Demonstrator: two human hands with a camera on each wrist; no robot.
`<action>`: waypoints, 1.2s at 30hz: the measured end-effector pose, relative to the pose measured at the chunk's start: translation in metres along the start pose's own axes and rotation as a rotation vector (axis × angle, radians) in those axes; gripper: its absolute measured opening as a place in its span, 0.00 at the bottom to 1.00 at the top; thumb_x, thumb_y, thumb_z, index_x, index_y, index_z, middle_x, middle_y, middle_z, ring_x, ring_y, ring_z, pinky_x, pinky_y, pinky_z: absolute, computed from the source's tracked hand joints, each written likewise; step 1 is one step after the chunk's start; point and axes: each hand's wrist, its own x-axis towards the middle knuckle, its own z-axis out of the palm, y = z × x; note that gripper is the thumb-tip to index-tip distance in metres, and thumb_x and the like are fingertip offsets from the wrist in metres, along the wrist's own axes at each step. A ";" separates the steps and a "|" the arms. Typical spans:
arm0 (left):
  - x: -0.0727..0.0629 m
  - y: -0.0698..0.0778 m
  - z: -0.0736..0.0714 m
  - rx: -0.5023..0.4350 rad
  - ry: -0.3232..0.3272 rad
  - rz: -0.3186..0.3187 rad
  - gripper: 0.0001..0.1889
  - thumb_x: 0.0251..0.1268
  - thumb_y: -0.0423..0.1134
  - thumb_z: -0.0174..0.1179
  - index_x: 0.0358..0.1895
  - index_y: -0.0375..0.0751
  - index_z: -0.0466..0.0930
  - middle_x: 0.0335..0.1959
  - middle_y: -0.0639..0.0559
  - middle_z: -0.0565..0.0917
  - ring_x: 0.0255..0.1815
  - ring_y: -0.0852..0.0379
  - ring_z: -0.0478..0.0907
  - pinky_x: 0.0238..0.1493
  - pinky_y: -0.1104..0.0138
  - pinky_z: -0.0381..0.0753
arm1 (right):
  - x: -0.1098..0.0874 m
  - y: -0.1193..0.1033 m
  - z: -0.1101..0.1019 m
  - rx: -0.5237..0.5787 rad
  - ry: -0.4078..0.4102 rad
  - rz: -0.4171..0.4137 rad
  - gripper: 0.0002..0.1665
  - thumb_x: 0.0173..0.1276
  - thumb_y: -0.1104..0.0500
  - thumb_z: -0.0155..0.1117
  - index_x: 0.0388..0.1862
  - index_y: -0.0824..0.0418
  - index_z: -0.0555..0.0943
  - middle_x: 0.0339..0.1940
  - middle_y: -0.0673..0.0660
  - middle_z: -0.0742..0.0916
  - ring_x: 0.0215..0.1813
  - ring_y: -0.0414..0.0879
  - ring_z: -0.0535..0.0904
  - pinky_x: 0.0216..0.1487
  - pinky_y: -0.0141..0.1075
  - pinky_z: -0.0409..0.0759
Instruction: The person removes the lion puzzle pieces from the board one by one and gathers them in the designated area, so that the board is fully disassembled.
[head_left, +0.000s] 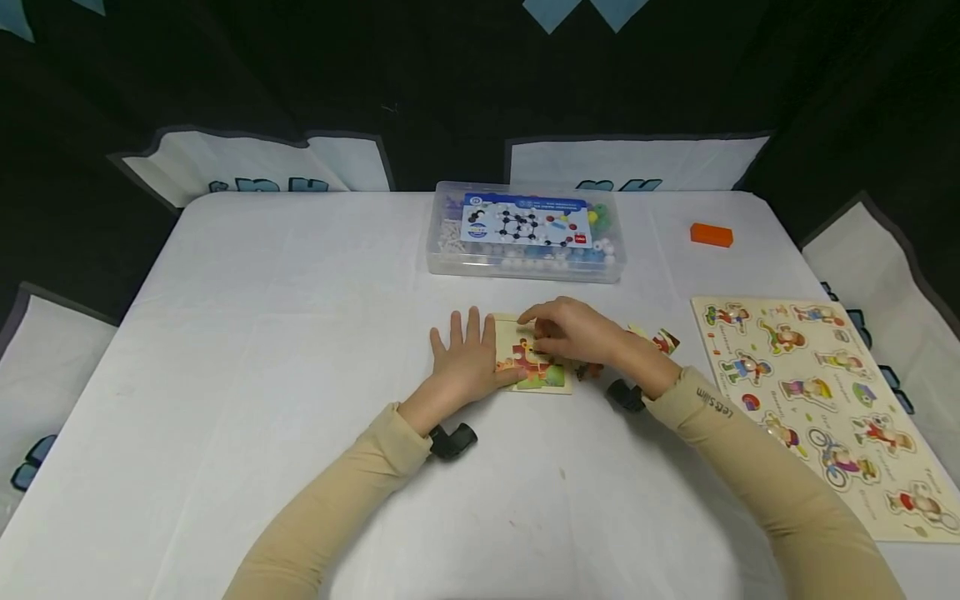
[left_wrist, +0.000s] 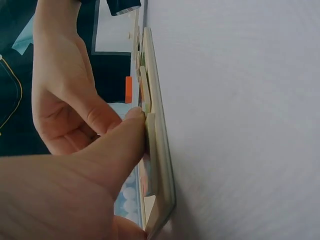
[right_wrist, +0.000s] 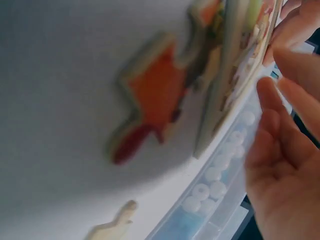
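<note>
The puzzle board (head_left: 505, 333) lies on the tabletop (head_left: 300, 292). At its left, the left grip (head_left: 467, 367) spreads wide, thumb touching its pieces; over it, the right grip (head_left: 573, 329) is loosely bent, holding nothing. Loose pieces (head_left: 665, 341) lie right of it.

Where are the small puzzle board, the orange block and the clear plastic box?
Small puzzle board (head_left: 507, 335): head view, on its bare upper-left surface.
Orange block (head_left: 711, 235): head view, on the middle of its visible surface.
Clear plastic box (head_left: 525, 271): head view, on its near side wall.
</note>
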 end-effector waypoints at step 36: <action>-0.001 -0.002 0.000 -0.001 0.000 0.015 0.52 0.52 0.71 0.47 0.71 0.38 0.42 0.71 0.39 0.40 0.70 0.39 0.32 0.61 0.40 0.37 | -0.010 0.003 -0.006 0.005 -0.056 0.014 0.23 0.58 0.61 0.66 0.54 0.62 0.76 0.32 0.50 0.80 0.37 0.45 0.70 0.40 0.38 0.69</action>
